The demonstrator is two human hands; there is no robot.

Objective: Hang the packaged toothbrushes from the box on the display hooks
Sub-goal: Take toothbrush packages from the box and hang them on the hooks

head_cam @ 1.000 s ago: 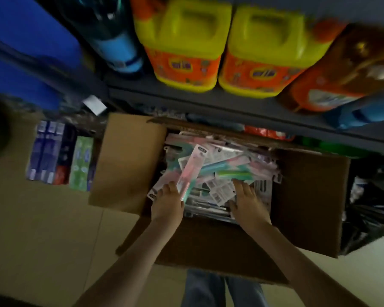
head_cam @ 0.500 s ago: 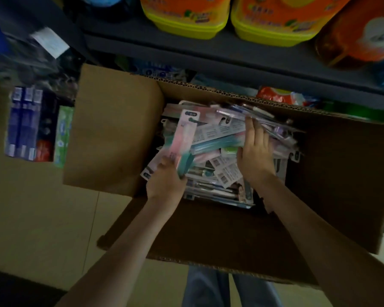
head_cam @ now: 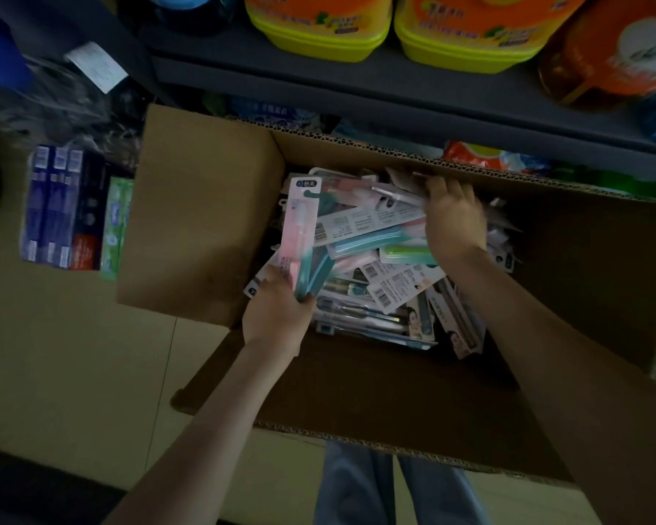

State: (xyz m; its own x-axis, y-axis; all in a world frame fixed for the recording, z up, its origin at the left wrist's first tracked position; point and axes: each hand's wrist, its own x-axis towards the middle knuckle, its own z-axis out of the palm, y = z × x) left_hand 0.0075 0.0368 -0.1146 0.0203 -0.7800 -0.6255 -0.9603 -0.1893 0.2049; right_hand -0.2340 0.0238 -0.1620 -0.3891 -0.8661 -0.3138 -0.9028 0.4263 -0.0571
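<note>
Gripping a pink-and-teal toothbrush pack (head_cam: pixel 300 229) by its lower end in the curled left hand (head_cam: pixel 277 316), just inside the cardboard box (head_cam: pixel 205 206) at its left wall, right hand (head_cam: pixel 455 221) blurred on the heap (head_cam: pixel 364 221) by the far wall, grasp untellable; probably light, stiff, slippery, best pinched at card edges

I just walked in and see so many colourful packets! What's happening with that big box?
A person is digging through an open cardboard box full of packaged toothbrushes. Their left hand grips pink and teal packs by their lower ends, held up over the pile. Their right hand rests on packs at the box's far side, too blurred to tell its grip.
</note>
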